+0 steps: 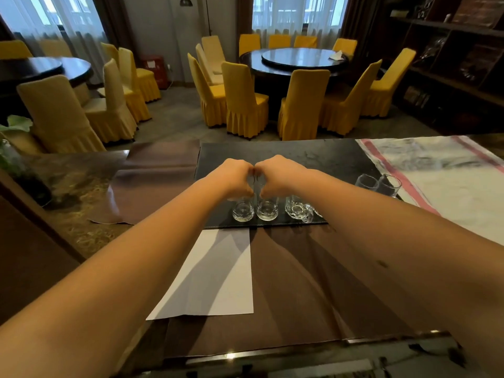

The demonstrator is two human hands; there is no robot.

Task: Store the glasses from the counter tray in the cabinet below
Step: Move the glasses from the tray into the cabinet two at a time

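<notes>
Glasses: two clear tumblers, the left glass (243,211) and the right glass (267,210), stand upright, side by side and almost touching, near the front edge of the black tray (286,156).
Tray: a flat, dark rectangular mat lying on the brown counter (286,282); its near edge runs just in front of the glass bases.
Left hand (234,177): reaches forward over the tray, knuckles up, fingers curled down and closed around the upper part of the left glass.
Right hand (278,175): mirrors the left, fingers curled down and closed around the upper part of the right glass; the knuckles of both hands meet above the gap between the two glasses.
Contact state: both glass bases are visible below the hands; whether they rest on the tray or are raised clear of it cannot be told.
Third glass (293,208): stands just right of the gripped pair on the same tray, partly hidden by the right forearm, with another clear glass piece (308,214) against it whose shape is unclear.
Far glasses (379,184): two more tumblers at the tray's right edge, tilted, beside the white cloth with red stripe (450,181).
Paper (218,274): a white sheet lies on the counter in front of the tray, between the forearms.
Background: round tables with yellow-covered chairs (242,99) stand beyond the counter.
</notes>
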